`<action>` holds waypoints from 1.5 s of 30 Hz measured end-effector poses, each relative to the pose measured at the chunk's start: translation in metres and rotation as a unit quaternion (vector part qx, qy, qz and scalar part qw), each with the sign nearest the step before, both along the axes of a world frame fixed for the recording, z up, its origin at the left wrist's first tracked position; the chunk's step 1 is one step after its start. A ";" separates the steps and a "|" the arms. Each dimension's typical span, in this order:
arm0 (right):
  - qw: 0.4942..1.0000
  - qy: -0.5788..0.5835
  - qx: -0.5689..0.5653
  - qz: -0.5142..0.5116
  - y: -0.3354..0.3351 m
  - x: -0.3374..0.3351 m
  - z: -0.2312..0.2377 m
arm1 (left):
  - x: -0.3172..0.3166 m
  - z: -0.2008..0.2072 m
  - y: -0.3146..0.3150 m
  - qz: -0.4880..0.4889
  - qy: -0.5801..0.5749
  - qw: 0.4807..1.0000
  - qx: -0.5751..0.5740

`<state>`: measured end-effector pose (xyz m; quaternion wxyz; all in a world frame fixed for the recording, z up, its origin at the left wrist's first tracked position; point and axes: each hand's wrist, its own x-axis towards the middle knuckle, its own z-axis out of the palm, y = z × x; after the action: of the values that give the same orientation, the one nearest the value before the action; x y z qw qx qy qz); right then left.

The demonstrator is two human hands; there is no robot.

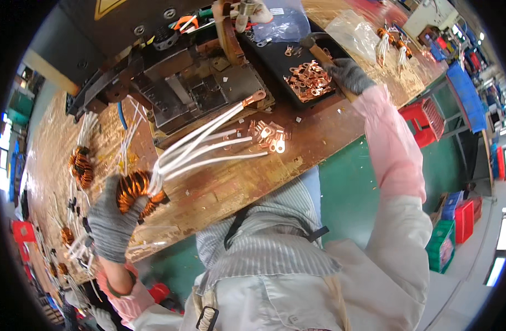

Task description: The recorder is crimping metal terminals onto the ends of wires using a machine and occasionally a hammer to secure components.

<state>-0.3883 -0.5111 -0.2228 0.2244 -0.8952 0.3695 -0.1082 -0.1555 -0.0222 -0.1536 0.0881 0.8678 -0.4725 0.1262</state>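
Observation:
My left hand [109,226], in a grey glove, is closed round a toroidal coil [132,188] wound with copper wire, held above the table's near edge. White-sleeved leads [200,132] run from the coil toward the right. A copper cable lug [255,98] sits at the end of the uppermost leads, beside the press's base plate. Over the black tray [264,59], my gloved right hand [350,76] grips a hammer [318,53] by its wooden handle. Loose copper lugs [270,135] lie on the table near the lower leads' ends, and more lugs [310,81] are heaped in the tray.
A dark metal press [181,91] stands at the back left. More coils [81,165] with white leads lie on the left, others [393,43] at the far right beside a clear plastic bag [353,34]. A red crate [424,122] stands past the table's right edge.

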 end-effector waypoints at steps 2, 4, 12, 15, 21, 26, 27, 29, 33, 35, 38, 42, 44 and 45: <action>0.987 0.039 -0.149 -0.036 0.031 0.014 0.032 | -0.008 -0.005 0.013 0.020 0.005 0.999 -0.025; 0.949 0.082 -0.295 -0.075 0.050 0.024 0.033 | -0.015 -0.002 0.018 0.045 0.038 0.998 -0.008; 0.934 -0.151 0.273 0.173 0.155 0.036 0.012 | -0.005 -0.032 0.045 -0.019 0.076 0.989 -0.126; 0.863 -0.136 0.447 0.194 0.174 0.033 0.022 | -0.001 -0.037 0.054 -0.009 0.102 0.991 -0.090; 0.892 -0.206 0.371 0.153 0.198 0.029 0.019 | 0.013 -0.056 0.055 -0.064 0.007 0.991 -0.113; 0.907 -0.217 0.327 0.151 0.204 0.025 0.013 | 0.035 -0.082 0.065 -0.107 0.055 0.983 -0.141; 0.915 -0.202 0.317 0.145 0.206 0.026 0.016 | 0.041 -0.090 0.069 -0.120 0.067 0.979 -0.153; 0.902 -0.179 0.374 0.117 0.203 0.024 0.024 | 0.043 -0.096 0.066 -0.132 0.123 0.970 -0.164; 0.810 -0.329 0.468 0.132 0.178 0.027 0.002 | 0.056 -0.107 0.073 -0.046 0.331 0.903 -0.272; 0.795 -0.376 0.466 0.092 0.165 0.026 -0.009 | 0.054 -0.098 0.073 -0.048 0.320 0.907 -0.268; 0.851 -0.350 0.357 0.161 0.166 0.022 -0.020 | 0.052 -0.089 0.074 -0.046 0.306 0.911 -0.273; 0.863 -0.373 0.248 0.233 0.179 0.027 -0.024 | 0.049 -0.080 0.075 -0.032 0.298 0.912 -0.281; 0.863 -0.335 0.283 0.249 0.173 0.029 -0.026 | 0.051 -0.073 0.077 -0.047 0.256 0.934 -0.246; 0.860 -0.260 0.343 0.275 0.169 0.033 -0.031 | 0.054 -0.072 0.079 -0.065 0.259 0.935 -0.234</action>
<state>-0.3556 -0.3418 -0.2535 0.6261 -0.7660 0.0502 -0.1368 -0.1015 0.0570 -0.2251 0.4163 0.7924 -0.4460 -0.0019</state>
